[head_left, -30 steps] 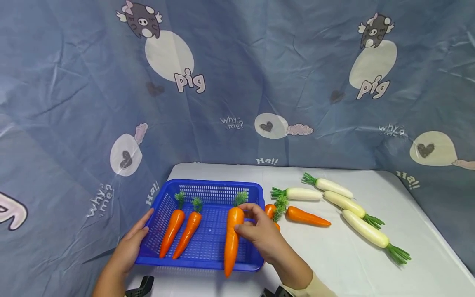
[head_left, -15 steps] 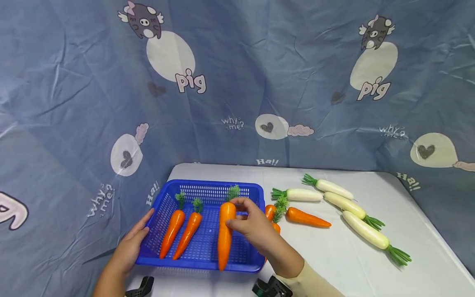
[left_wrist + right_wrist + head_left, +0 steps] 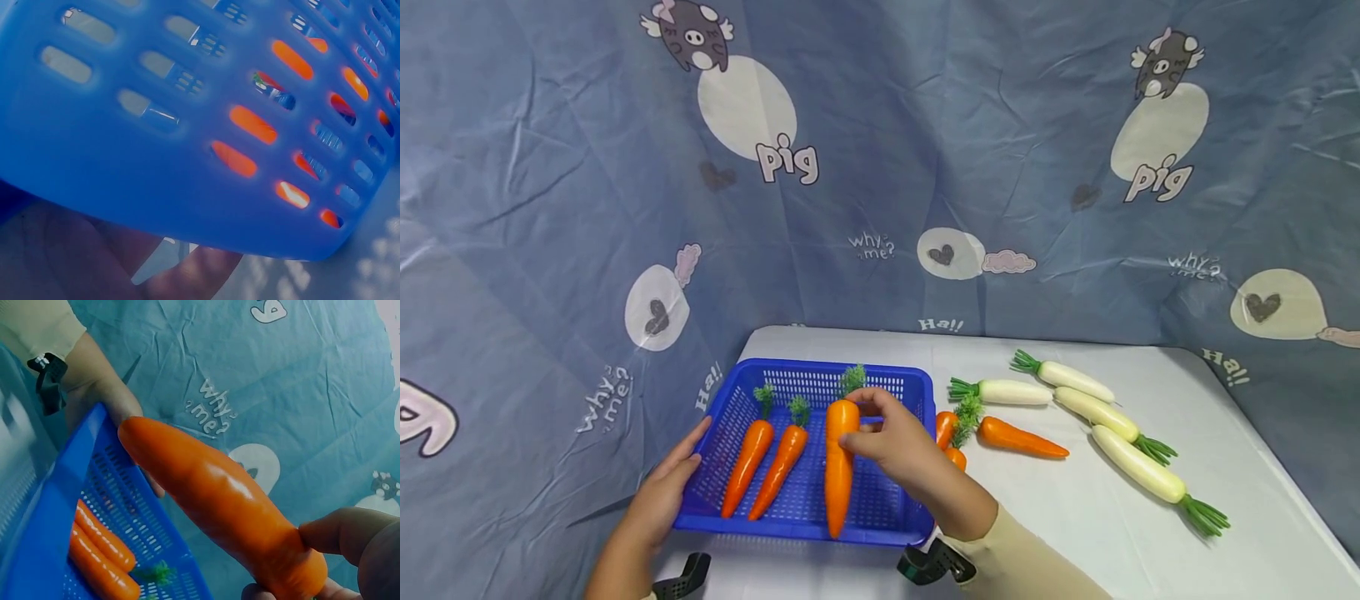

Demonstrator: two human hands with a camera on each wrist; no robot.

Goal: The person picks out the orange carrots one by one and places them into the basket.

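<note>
An orange carrot with a green leafy top is pinched near its thick end by my right hand, held over the basket with its tip pointing toward me. My left hand holds the left side of the blue plastic basket; in the left wrist view some fingers show at the lower edge of its slotted wall. Two more carrots, a left one and a right one, lie side by side inside the basket. The right wrist view shows the held carrot close up.
Right of the basket, another carrot lies on the white table, beside carrots partly hidden by my right arm. Several white radishes with green tops lie farther right. A blue printed cloth hangs behind the table.
My right hand has carried the carrot leftward and slightly away from me over the basket, nearer to the two carrots inside. My left hand has stayed at the basket's side.
</note>
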